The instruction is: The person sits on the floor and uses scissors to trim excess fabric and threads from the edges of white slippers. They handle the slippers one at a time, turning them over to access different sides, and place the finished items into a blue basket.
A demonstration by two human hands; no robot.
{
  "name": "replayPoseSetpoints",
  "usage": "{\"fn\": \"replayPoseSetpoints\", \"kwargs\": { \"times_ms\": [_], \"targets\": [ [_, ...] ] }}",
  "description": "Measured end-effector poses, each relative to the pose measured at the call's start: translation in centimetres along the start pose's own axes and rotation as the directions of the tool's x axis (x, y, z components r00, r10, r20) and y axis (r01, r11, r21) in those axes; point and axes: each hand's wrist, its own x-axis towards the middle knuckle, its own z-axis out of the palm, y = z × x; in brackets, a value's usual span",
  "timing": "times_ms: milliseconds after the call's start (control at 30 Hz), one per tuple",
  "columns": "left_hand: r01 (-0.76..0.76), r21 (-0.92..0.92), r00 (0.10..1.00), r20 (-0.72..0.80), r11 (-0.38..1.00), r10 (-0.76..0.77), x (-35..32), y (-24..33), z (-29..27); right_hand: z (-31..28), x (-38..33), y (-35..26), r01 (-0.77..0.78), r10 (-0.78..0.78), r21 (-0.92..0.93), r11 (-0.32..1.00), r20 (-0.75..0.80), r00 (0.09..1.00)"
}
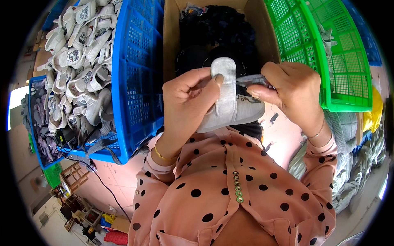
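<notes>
The left hand (189, 95) is pinching the pale insole (225, 84) of a small grey shoe (236, 111) between thumb and curled fingers, the thumb pressing on the insole's upper end, which is standing up out of the shoe. The right hand (292, 91) is gripping the shoe's opening from the other side, fingers closed over the edge, so the rim there is hidden and how deep the fingertips are reaching cannot be told. The shoe is being held in the air close to the person's chest, just in front of the near edge of an open cardboard box (257, 24). The heel end of the shoe is covered by the left hand, and a small printed patch on its side is too blurred to make out. Inside the box, dark fabric pieces (221, 33) are lying in a heap whose separate shapes are hard to tell apart. To the left, a blue plastic crate (137, 82) is holding many more pale shoes (80, 61), piled past its top edge and partly cut off by the picture's rim. To the right, a green plastic crate (328, 53) is tilting toward the box; only one pale item (328, 39) is showing in it. Below the hands, the person's pink dotted blouse (230, 192) is filling the lower middle and hiding whatever lies beneath.
</notes>
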Motion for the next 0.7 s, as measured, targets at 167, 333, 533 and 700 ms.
{"fn": "replayPoseSetpoints", "kwargs": {
  "times_ms": [167, 333, 533, 700],
  "targets": [
    [0.013, -0.044, 1.000, -0.007, 0.999, -0.013, 0.19, -0.12, -0.14, -0.20, 0.38, 0.19, 0.007, -0.021, -0.146, 0.989, -0.098, 0.995],
    [0.028, -0.029, 1.000, 0.010, 0.999, -0.027, 0.20, -0.07, -0.18, -0.47, 0.40, 0.06, -0.003, 0.000, -0.169, 0.986, -0.017, 1.000],
    [0.022, -0.023, 1.000, 0.014, 0.999, -0.021, 0.16, -0.02, -0.06, -0.49, 0.46, 0.14, 0.013, -0.015, -0.181, 0.983, -0.006, 1.000],
    [0.033, -0.005, 0.999, 0.015, 0.999, -0.033, 0.17, 0.09, -0.04, -0.55, 0.48, 0.13, 0.038, -0.038, -0.214, 0.976, 0.005, 0.999]
  ]
}}
